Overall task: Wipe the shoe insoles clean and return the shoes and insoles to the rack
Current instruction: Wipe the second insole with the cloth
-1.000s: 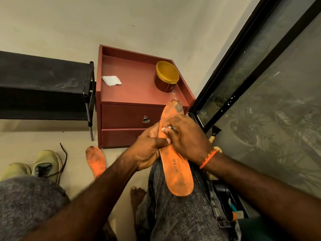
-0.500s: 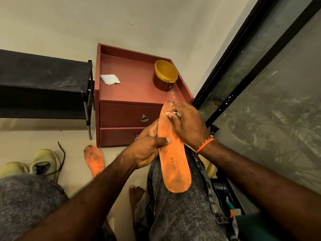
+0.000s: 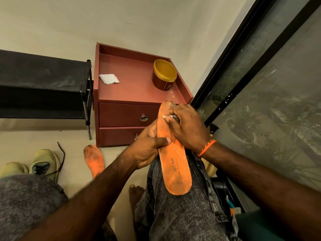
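Orange foam insole (image 3: 175,162) lies lengthwise along the seated person's right thigh, heel end toward the body and toe end pointing away toward the red-brown drawer cabinet (image 3: 132,94). Its long axis runs almost straight away from the viewer, tilted slightly left at the toe. Left hand (image 3: 147,148) grips the insole at mid-length from its left edge, thumb laid across the top face and fingers hidden beneath. Right hand (image 3: 185,126) sits over the toe half, fingers curled and pinching a small whitish wipe (image 3: 169,116) against the surface; only a sliver of the wipe shows. Grey grime marks the toe tip just beyond the fingertips, so the uncleaned patch probably lies farther along the same axis, away from the body and nearer the right hand than the left. A second orange insole (image 3: 94,160), visibly soiled, lies on the floor to the left, near a pair of yellow-green shoes (image 3: 44,164). Black shoe rack (image 3: 41,84) stands beside the cabinet, well apart from both hands. On the cabinet top rest a folded white cloth (image 3: 109,78) and a yellow-lidded jar (image 3: 164,74).
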